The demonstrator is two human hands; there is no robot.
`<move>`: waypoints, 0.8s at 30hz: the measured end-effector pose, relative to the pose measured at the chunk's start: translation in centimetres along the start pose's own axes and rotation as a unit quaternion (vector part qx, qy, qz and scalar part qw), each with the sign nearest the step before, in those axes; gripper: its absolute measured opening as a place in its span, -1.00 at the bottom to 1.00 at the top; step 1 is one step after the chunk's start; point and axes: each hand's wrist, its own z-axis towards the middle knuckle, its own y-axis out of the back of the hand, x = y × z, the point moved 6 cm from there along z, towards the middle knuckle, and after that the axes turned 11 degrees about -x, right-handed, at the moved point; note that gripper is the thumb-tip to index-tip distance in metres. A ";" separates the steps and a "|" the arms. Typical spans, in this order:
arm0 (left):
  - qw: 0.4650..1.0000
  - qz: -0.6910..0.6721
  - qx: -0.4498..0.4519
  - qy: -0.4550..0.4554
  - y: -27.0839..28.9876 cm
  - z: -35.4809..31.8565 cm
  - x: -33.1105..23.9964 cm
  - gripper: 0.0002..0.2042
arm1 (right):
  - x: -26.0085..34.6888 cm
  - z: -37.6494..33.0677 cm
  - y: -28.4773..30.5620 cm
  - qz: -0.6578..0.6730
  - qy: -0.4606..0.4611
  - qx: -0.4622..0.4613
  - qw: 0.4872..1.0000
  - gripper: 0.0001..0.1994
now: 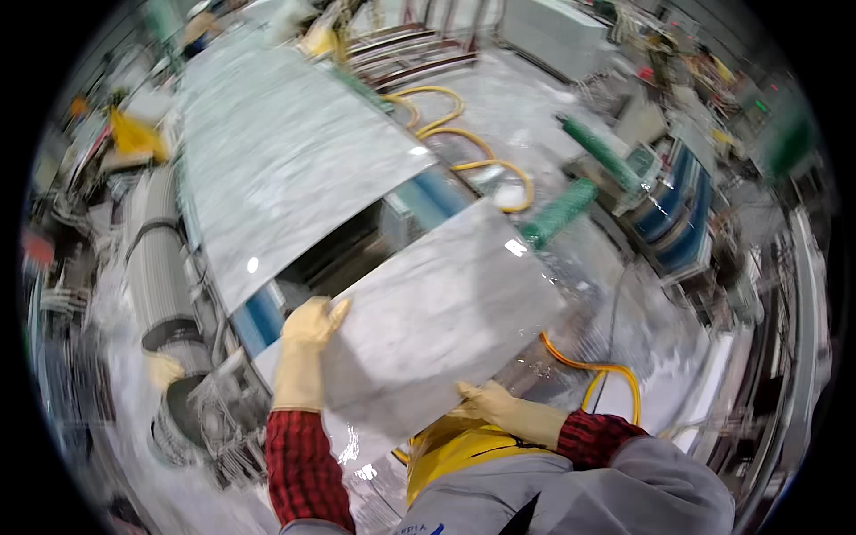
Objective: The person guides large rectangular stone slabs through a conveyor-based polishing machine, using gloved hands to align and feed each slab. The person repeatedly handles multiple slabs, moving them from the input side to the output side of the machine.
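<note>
A grey-white marble slab point(437, 312) with polished glints lies tilted in front of me, close to my body. At its left edge my left hand point(309, 332), in a cream rubber glove, is closed on the slab. My right hand point(496, 407), gloved the same way, grips the near edge, and some of its fingers are hidden by the stone. Just beyond lies a much larger marble slab point(294, 152) on a blue-edged bench point(257, 319). A dark gap separates the two pieces of stone. The surroundings are smeared by motion.
To the left runs a thick grey ribbed duct point(163, 267). Yellow hose point(499, 169) coils on the wet floor beyond the slab. A green roller point(560, 212) sticks out near its right corner. More blue-edged equipment point(673, 214) stands at right. A person point(198, 31) is far off at upper left.
</note>
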 end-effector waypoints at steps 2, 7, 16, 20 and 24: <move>1.000 0.015 -0.007 -0.015 2.1 -0.4 -1.1 -0.33 | -4.6 5.0 2.1 -0.059 0.068 0.123 0.988 -0.53; 0.998 0.009 -0.058 0.005 8.7 -5.2 -4.6 -0.37 | -6.5 8.1 1.5 -0.109 0.116 0.101 0.982 -0.57; 0.972 -0.135 -0.191 0.019 13.7 -6.9 -12.2 -0.53 | 1.5 5.9 5.6 -0.102 0.211 -0.015 0.972 -0.46; 0.952 -0.237 -0.184 0.066 11.6 -5.2 -18.6 -0.60 | 14.8 -2.8 12.6 -0.012 0.151 -0.070 0.986 -0.44; 0.930 -0.278 -0.237 -0.043 6.3 -0.8 -28.6 -0.58 | 21.5 -3.6 24.5 -0.026 0.247 -0.117 0.962 -0.35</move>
